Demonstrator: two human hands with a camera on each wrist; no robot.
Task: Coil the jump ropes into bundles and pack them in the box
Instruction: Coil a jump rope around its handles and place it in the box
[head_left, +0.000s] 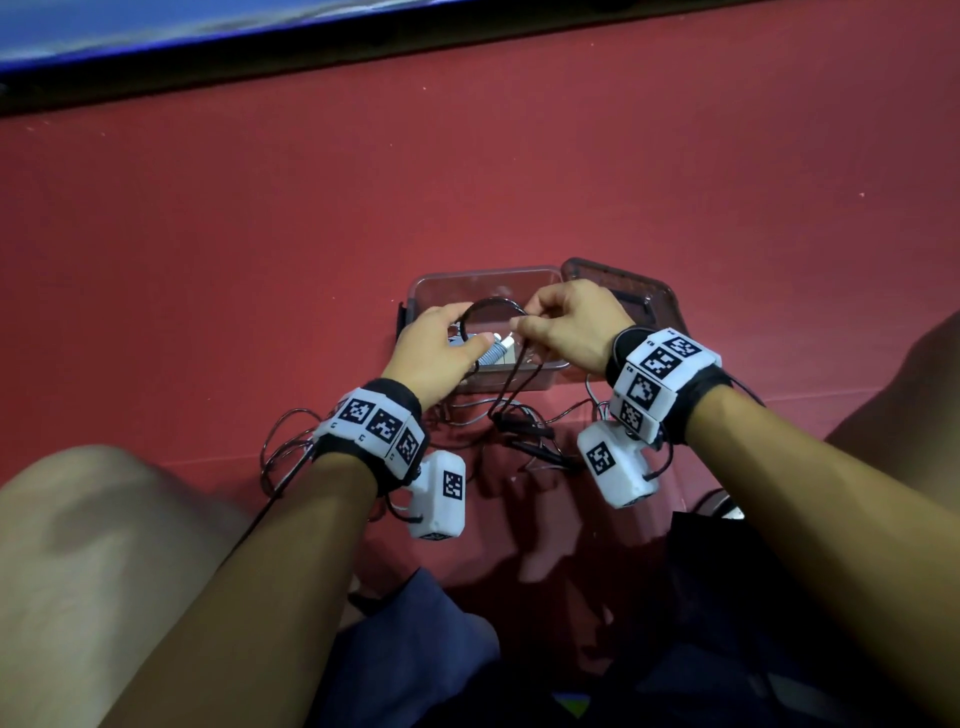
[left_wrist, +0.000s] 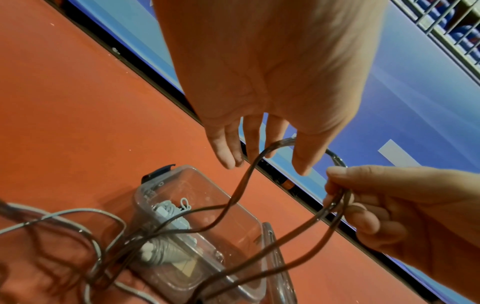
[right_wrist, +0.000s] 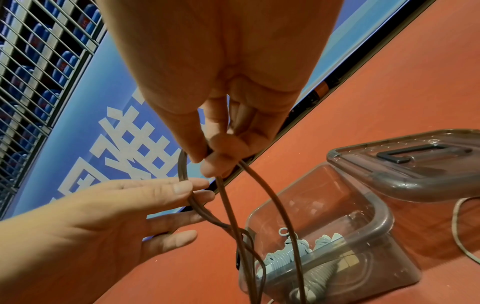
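Note:
A dark jump rope (head_left: 493, 304) arcs between my two hands above the clear plastic box (head_left: 488, 273). My right hand (head_left: 535, 327) pinches several strands of it between thumb and fingers (right_wrist: 215, 158). My left hand (head_left: 436, 353) is spread with straight fingers (left_wrist: 259, 144), and the loop of rope (left_wrist: 241, 185) runs over them. The rest of the rope (right_wrist: 228, 205) hangs down to the floor, where its dark handles (head_left: 524, 428) lie in front of the box. A grey coiled rope bundle (head_left: 496, 353) lies inside the box (right_wrist: 376, 205).
The box lid (head_left: 639, 291) lies flat just right of the box on the red floor. Another pale rope (left_wrist: 78, 211) sprawls loose on the floor near my left wrist. My knees flank the spot. A blue banner wall (head_left: 208, 31) borders the far side.

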